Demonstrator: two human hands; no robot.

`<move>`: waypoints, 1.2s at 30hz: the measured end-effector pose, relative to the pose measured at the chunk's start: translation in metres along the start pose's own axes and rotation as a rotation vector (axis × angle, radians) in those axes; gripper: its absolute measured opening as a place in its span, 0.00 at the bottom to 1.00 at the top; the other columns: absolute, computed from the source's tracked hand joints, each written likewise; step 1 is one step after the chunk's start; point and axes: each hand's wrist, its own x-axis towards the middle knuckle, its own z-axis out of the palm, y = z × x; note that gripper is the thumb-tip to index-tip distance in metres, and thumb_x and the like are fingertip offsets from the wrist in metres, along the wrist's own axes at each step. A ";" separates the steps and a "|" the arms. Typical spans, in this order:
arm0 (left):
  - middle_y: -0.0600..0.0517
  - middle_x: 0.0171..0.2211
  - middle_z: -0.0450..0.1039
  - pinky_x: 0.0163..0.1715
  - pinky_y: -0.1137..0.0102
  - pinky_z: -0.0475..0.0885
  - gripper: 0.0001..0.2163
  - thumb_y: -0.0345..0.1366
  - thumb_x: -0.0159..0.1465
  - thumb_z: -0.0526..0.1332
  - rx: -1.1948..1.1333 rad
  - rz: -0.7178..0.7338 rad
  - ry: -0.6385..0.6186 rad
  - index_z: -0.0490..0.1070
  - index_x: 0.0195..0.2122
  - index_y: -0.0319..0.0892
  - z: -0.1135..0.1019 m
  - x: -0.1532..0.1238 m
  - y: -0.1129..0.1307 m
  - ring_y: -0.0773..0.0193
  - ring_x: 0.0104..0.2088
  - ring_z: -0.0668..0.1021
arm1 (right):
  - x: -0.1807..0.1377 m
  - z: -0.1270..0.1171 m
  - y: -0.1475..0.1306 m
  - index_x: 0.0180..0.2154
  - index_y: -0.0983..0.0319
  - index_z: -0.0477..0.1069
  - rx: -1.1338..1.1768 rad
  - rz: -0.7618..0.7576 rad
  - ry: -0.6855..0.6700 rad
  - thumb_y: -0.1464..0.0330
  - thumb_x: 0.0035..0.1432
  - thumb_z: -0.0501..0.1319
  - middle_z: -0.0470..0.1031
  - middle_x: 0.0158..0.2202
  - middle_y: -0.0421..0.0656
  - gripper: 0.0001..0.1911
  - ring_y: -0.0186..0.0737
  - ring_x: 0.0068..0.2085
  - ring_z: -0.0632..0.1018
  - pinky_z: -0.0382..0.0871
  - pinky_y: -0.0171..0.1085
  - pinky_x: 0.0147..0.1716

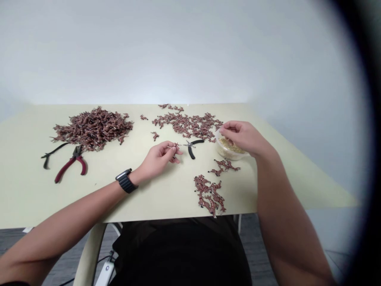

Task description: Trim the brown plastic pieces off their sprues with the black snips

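My left hand [159, 159] rests on the pale table [166, 190] near its middle, fingers pinched on a small thin metal piece [172, 147]. A black watch [126, 180] sits on that wrist. My right hand [241, 135] hovers over a small clear bowl [228, 151] of tiny golden bits, fingers curled together in a pinch; what they hold is too small to name. Small black-handled pliers [192, 146] lie between the two hands.
A big heap of small reddish-brown pieces [93, 128] lies at the far left, a flatter spread [190, 124] at the far middle, and two small clusters [210, 194] near the front edge. Red-handled pliers [71, 166] and a black-handled tool [52, 153] lie left.
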 end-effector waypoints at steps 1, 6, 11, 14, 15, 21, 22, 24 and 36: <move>0.39 0.50 0.82 0.42 0.65 0.80 0.17 0.50 0.74 0.61 -0.055 -0.003 -0.010 0.71 0.46 0.39 0.002 0.000 0.003 0.62 0.37 0.86 | -0.006 0.005 -0.011 0.40 0.59 0.76 0.111 -0.024 -0.045 0.53 0.65 0.63 0.76 0.29 0.42 0.16 0.37 0.27 0.72 0.65 0.37 0.27; 0.37 0.52 0.82 0.44 0.63 0.83 0.18 0.51 0.72 0.63 -0.154 -0.004 -0.034 0.70 0.49 0.39 0.009 -0.003 0.010 0.60 0.38 0.87 | -0.029 0.039 -0.052 0.37 0.58 0.75 0.297 -0.123 -0.204 0.52 0.65 0.65 0.72 0.27 0.39 0.16 0.35 0.26 0.71 0.65 0.35 0.25; 0.40 0.48 0.84 0.46 0.61 0.83 0.18 0.52 0.73 0.62 -0.087 0.032 -0.017 0.67 0.51 0.41 0.013 -0.006 0.002 0.56 0.41 0.88 | -0.037 0.070 -0.069 0.36 0.58 0.75 0.306 -0.204 -0.206 0.55 0.66 0.64 0.77 0.33 0.41 0.13 0.34 0.28 0.72 0.65 0.36 0.26; 0.44 0.42 0.85 0.46 0.62 0.82 0.17 0.51 0.74 0.60 0.081 0.094 0.008 0.66 0.52 0.43 0.012 -0.008 -0.001 0.55 0.43 0.88 | -0.041 0.081 -0.075 0.36 0.59 0.76 0.327 -0.224 -0.167 0.58 0.66 0.64 0.79 0.34 0.42 0.11 0.37 0.31 0.74 0.67 0.37 0.28; 0.45 0.41 0.85 0.45 0.63 0.81 0.16 0.51 0.74 0.60 0.139 0.116 0.018 0.66 0.52 0.44 0.012 -0.008 -0.001 0.55 0.43 0.88 | -0.042 0.083 -0.077 0.35 0.59 0.77 0.328 -0.224 -0.152 0.60 0.65 0.64 0.79 0.34 0.42 0.10 0.38 0.33 0.75 0.68 0.37 0.30; 0.47 0.41 0.86 0.42 0.66 0.79 0.12 0.48 0.75 0.59 0.331 0.202 0.033 0.65 0.50 0.45 0.010 -0.010 0.001 0.56 0.43 0.87 | -0.046 0.090 -0.083 0.35 0.59 0.79 0.334 -0.213 -0.123 0.63 0.64 0.64 0.83 0.35 0.43 0.08 0.42 0.36 0.79 0.73 0.40 0.37; 0.47 0.42 0.86 0.42 0.66 0.78 0.11 0.47 0.75 0.59 0.351 0.209 0.034 0.64 0.50 0.46 0.010 -0.010 0.002 0.56 0.43 0.87 | -0.046 0.090 -0.082 0.34 0.59 0.80 0.337 -0.214 -0.123 0.64 0.64 0.64 0.83 0.35 0.43 0.08 0.42 0.36 0.80 0.73 0.41 0.37; 0.47 0.42 0.86 0.41 0.66 0.77 0.10 0.46 0.76 0.59 0.387 0.219 0.035 0.64 0.50 0.46 0.010 -0.010 0.002 0.57 0.43 0.87 | -0.046 0.091 -0.082 0.34 0.59 0.80 0.338 -0.210 -0.118 0.64 0.63 0.64 0.84 0.35 0.43 0.07 0.42 0.36 0.80 0.73 0.41 0.37; 0.48 0.40 0.84 0.38 0.67 0.73 0.09 0.44 0.75 0.59 0.539 0.257 0.038 0.64 0.48 0.45 0.007 -0.010 -0.001 0.57 0.40 0.85 | -0.046 0.094 -0.085 0.32 0.58 0.79 0.336 -0.185 -0.131 0.65 0.60 0.66 0.82 0.33 0.42 0.06 0.42 0.36 0.78 0.73 0.42 0.37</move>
